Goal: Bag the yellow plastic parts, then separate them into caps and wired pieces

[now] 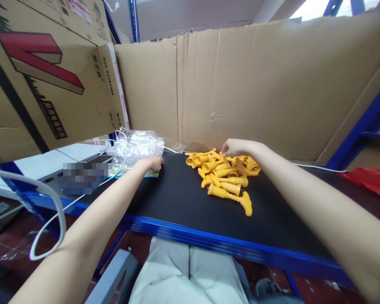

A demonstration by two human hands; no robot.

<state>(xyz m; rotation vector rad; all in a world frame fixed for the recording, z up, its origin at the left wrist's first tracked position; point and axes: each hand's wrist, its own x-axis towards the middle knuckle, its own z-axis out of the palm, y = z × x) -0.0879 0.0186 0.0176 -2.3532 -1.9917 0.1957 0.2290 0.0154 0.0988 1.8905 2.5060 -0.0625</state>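
My left hand (154,163) is at the right front corner of a heap of crinkled clear plastic bags (136,145), its fingers closed on the bag's edge. A colourful printed strip (150,173) shows below that hand. Over the back of a pile of yellow plastic hammer-shaped tools (223,173), my right hand (233,147) pinches one of them by its end. The tools lie jumbled, some with open round ends towards me. One yellow tool (229,196) lies apart at the front, its curved head to the right. My right fingertips are partly hidden.
The black tabletop (177,202) has a blue metal front edge (193,234). A cardboard sheet (256,84) stands behind it. Cartons (50,84) lean in at the left, above a blurred-out box (85,175) and white cables (61,219). Red plastic (372,181) lies at the right.
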